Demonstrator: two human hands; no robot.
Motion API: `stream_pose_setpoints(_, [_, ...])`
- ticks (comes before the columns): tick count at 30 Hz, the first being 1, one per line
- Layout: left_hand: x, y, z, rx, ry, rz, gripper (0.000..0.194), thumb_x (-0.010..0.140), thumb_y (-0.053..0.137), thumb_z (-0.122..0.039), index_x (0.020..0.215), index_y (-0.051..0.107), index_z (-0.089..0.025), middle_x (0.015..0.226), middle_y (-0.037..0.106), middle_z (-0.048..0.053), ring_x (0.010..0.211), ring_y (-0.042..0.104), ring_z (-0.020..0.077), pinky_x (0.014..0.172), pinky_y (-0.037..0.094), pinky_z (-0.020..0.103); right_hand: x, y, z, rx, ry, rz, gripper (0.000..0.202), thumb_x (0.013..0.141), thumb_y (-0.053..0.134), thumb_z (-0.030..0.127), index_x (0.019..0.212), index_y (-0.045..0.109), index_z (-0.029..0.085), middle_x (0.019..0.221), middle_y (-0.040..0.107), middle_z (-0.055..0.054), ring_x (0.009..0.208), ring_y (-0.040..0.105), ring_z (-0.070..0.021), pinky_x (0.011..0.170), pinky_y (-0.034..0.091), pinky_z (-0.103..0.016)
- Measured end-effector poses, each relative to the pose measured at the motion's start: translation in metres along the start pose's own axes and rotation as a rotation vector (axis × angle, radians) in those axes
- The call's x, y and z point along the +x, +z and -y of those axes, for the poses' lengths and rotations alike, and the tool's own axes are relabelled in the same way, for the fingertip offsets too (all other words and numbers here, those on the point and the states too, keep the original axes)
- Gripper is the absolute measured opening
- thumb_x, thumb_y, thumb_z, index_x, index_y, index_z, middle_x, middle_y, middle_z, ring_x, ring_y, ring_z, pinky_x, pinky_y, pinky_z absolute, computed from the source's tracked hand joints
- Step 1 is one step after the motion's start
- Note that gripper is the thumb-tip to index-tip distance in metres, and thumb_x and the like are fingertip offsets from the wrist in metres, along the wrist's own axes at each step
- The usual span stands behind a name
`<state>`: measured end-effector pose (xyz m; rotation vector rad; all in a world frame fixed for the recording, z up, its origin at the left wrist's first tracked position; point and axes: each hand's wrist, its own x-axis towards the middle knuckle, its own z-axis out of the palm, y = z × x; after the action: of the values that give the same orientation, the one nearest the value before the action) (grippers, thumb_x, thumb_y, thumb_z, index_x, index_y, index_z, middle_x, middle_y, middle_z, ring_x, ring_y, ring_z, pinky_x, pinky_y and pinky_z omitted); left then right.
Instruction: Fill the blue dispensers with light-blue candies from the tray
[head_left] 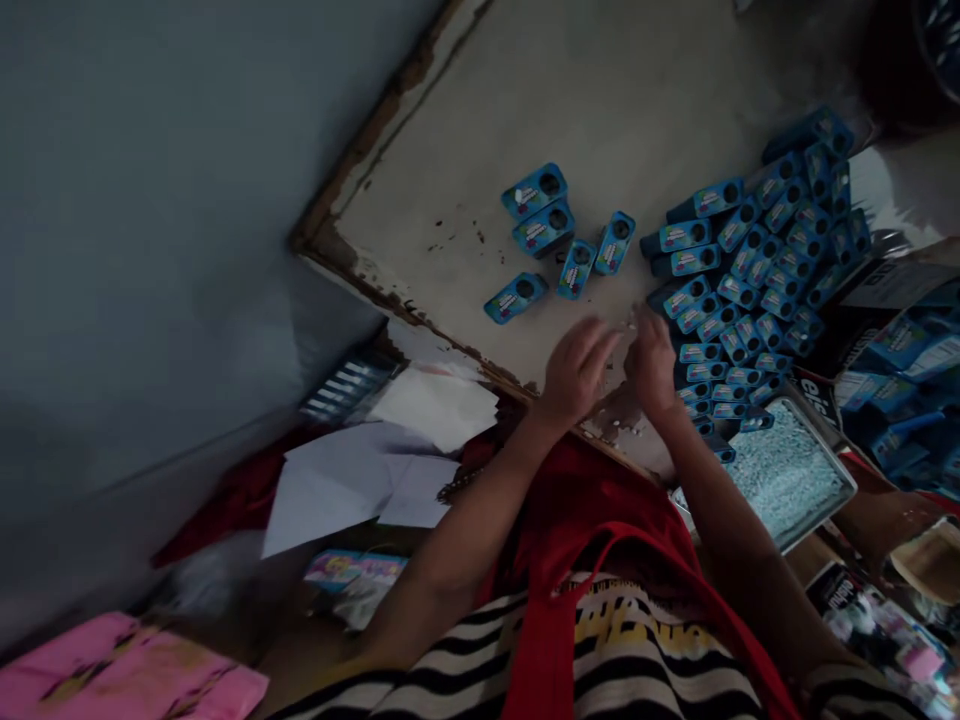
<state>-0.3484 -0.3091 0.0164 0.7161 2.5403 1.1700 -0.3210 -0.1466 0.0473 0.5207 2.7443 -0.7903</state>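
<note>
Near the front edge of the worn pale table (450, 190), my left hand (579, 370) is blurred, its fingers bent and pointing right. My right hand (651, 360) is close beside it, fingers curled, at the left border of a large group of small blue packs (750, 255). Whether either hand holds anything is too blurred to tell. Small white pieces lie around the hands. Beyond them, several loose blue packs (540, 228) with round dark holes lie on the table. A metal tray (787, 470) of pale blue-white pieces stands right of my right forearm.
At the right is a dark box (862, 340) with more blue packs. White papers (337, 480) and a blue basket (349, 385) are below the table's left edge. A pink bag (135, 670) lies at bottom left. A grey wall (150, 200) fills the left side.
</note>
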Motion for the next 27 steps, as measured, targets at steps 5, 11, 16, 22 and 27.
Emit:
stream_pose_setpoints(5, [0.004,0.033,0.016,-0.09,-0.125,0.127,0.051,0.106,0.034,-0.016,0.143,0.068,-0.018,0.141,0.074,0.015,0.135,0.069,0.0238,0.122,0.054,0.047,-0.018,0.034,-0.017,-0.098,0.02,0.138,0.06,0.105,0.036,0.011,0.164,0.046,0.01,0.174,0.042,-0.022,0.166,0.034,-0.0365,0.133,0.039,-0.063])
stream_pose_setpoints(11, [0.049,0.067,0.039,-0.186,0.057,0.351,0.064,0.096,0.048,-0.019,0.157,0.059,-0.034,0.167,0.056,-0.002,0.164,0.043,0.02,0.138,0.041,0.046,-0.005,0.073,-0.043,0.039,0.027,0.054,0.056,0.11,0.038,0.015,0.165,0.04,0.008,0.171,0.044,-0.022,0.168,0.027,-0.0327,0.139,0.024,-0.063])
stream_pose_setpoints(16, [-0.037,0.072,0.026,-0.159,0.103,0.51,0.065,0.097,0.046,-0.013,0.163,0.049,-0.014,0.173,0.048,0.011,0.167,0.036,0.0216,0.138,0.038,0.046,-0.09,0.083,-0.051,0.099,0.067,0.115,0.051,0.108,0.04,0.014,0.157,0.053,0.009,0.159,0.056,-0.022,0.163,0.038,-0.0337,0.136,0.035,-0.061])
stream_pose_setpoints(22, [-0.139,0.089,0.013,-0.233,0.225,0.552,0.071,0.097,0.044,-0.01,0.168,0.037,-0.011,0.177,0.038,0.02,0.169,0.032,0.0248,0.136,0.038,0.05,-0.185,0.076,-0.069,0.119,0.045,0.14,0.054,0.101,0.041,0.007,0.146,0.065,0.024,0.151,0.067,-0.013,0.15,0.054,-0.0308,0.129,0.046,-0.056])
stream_pose_setpoints(27, [-0.166,0.087,0.013,-0.137,0.157,0.436,0.064,0.105,0.055,-0.025,0.167,0.04,-0.017,0.171,0.048,0.019,0.162,0.045,0.0289,0.133,0.041,0.053,-0.236,0.078,-0.102,0.057,0.1,0.007,0.054,0.105,0.036,0.012,0.153,0.058,0.016,0.15,0.065,-0.02,0.143,0.062,-0.0301,0.122,0.053,-0.05])
